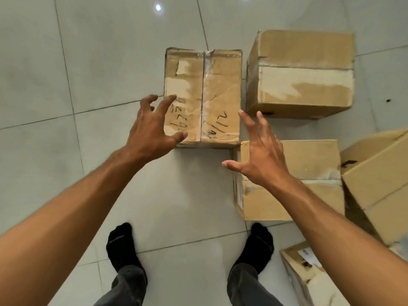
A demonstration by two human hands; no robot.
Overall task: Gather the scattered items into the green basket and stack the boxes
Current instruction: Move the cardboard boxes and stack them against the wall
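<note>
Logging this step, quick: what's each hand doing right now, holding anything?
Left hand: open, fingers spread, holding nothing, at the taped box.
Right hand: open, fingers spread, holding nothing.

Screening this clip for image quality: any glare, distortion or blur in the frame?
Head view: a small bright lamp reflection on the glossy grey floor tiles; wide-angle bending curves the grout lines; the taped brown cardboard box with black handwriting is sharp, both open hands slightly soft.

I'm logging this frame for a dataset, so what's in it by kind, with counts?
Cardboard boxes: 5
Hands: 2, left hand, right hand
Socked feet: 2
Total: 9
</note>
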